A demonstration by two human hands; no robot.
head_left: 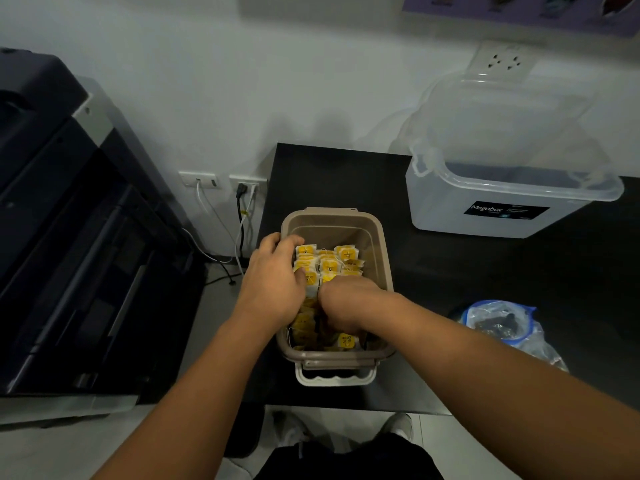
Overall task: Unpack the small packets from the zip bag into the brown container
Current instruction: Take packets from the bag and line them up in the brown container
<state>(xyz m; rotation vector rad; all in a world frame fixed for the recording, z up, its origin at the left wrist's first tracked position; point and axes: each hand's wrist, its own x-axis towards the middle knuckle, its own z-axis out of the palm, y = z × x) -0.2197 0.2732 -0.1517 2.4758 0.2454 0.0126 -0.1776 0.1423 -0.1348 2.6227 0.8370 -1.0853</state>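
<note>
We find container (334, 221) at frame centre, on dark counter (467, 265). Packets (329, 264), yellow and white, stand in rows inside it. Left hand (273, 282): fingers curled over far end of left row, thumb on nearer packets, row clamped between. Right hand (346, 303): knuckles up, fingers sunk among packets in lower half of container; we cannot tell their state. Bag (502, 323) lies right of container, apart. Clear box (502, 209), lid raised, upper right.

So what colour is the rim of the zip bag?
Blue, on the zip bag, clearest in the head view.
</note>
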